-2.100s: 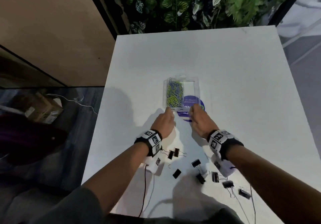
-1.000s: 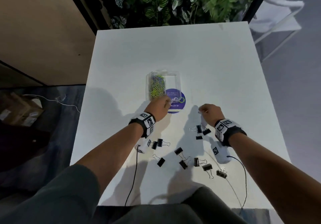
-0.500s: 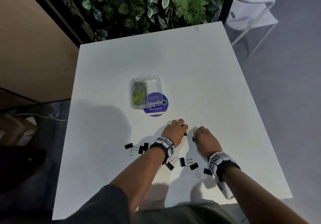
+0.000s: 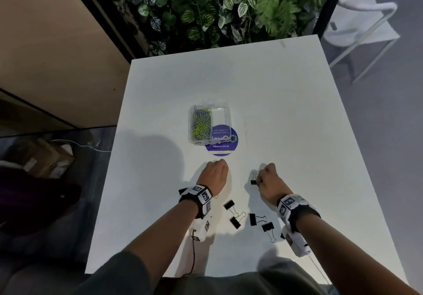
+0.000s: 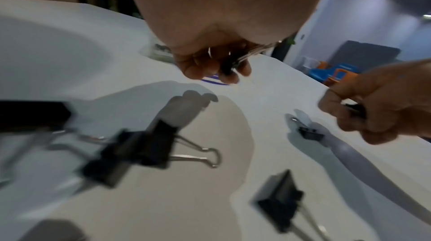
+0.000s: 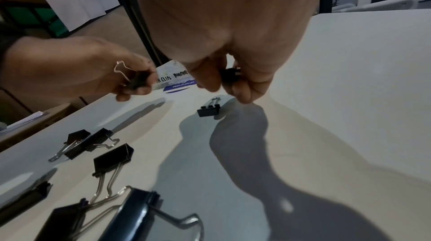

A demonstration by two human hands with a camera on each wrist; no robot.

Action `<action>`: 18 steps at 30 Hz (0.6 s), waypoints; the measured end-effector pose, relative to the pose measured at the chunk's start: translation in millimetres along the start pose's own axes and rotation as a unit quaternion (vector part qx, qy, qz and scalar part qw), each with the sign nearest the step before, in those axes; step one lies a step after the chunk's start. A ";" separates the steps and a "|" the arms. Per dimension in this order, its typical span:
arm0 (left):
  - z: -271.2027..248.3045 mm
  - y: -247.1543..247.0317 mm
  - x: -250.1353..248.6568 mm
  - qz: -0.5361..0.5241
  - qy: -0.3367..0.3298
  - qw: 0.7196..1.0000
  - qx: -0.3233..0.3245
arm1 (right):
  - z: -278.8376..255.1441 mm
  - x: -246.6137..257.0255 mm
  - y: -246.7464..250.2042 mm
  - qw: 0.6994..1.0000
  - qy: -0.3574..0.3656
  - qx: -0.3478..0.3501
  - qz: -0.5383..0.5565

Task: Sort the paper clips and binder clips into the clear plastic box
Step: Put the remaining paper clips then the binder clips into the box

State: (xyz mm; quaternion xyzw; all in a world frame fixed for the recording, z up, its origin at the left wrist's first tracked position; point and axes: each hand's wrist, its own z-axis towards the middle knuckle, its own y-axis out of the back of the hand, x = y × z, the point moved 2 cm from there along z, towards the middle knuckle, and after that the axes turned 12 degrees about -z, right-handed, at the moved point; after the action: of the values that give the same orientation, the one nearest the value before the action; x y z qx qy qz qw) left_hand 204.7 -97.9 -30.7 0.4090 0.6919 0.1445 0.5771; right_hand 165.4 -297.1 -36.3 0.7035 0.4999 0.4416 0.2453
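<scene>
The clear plastic box sits mid-table, with coloured paper clips in its left compartment; the right one looks empty. My left hand hovers just in front of the box and grips a black binder clip. To its right, my right hand pinches another black binder clip just above the table. One binder clip lies right by the right hand. Several loose binder clips lie between my wrists.
A round purple sticker lies partly under the box's near end. The white table is backed by plants. A white chair stands at the far right, and a cardboard box is on the floor at left.
Both hands left the box and came back to the binder clips. Each has lifted one clip off the table, and the left hand has moved towards the box.
</scene>
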 end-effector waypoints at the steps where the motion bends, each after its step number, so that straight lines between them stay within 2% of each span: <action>1: -4.9 10.4 10.3 -0.012 0.012 1.000 -0.020 | 2.4 3.0 -0.8 1.000 -0.010 -0.007 -0.001; 3: -15.0 31.9 35.3 -0.044 0.046 0.996 -0.070 | 6.1 5.5 -4.6 1.000 -0.012 -0.025 -0.006; 5: -24.9 50.9 61.2 -0.030 0.087 0.992 -0.084 | 7.9 5.9 -8.9 0.999 -0.011 -0.035 -0.024; 8: -42.9 67.3 89.8 0.066 0.122 0.990 -0.013 | 10.3 2.6 -17.2 0.997 -0.031 -0.003 -0.066; 12: -61.4 66.0 116.1 0.146 0.111 0.980 0.074 | 12.4 2.5 -24.2 0.993 -0.007 0.005 -0.115; 15: -64.0 57.8 119.0 0.157 0.110 0.979 0.068 | 11.5 5.3 -25.7 0.989 0.041 -0.016 -0.140; 18: -58.9 53.8 113.9 0.175 0.136 0.972 0.073 | 12.1 11.9 -20.0 0.988 0.053 -0.051 -0.135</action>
State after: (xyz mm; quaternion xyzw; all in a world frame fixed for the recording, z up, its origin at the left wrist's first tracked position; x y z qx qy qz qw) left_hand 172.2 35.2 -54.9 0.5413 0.6903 0.2466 0.4119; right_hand 167.4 -277.4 -53.5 0.5914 0.5799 0.4660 0.3112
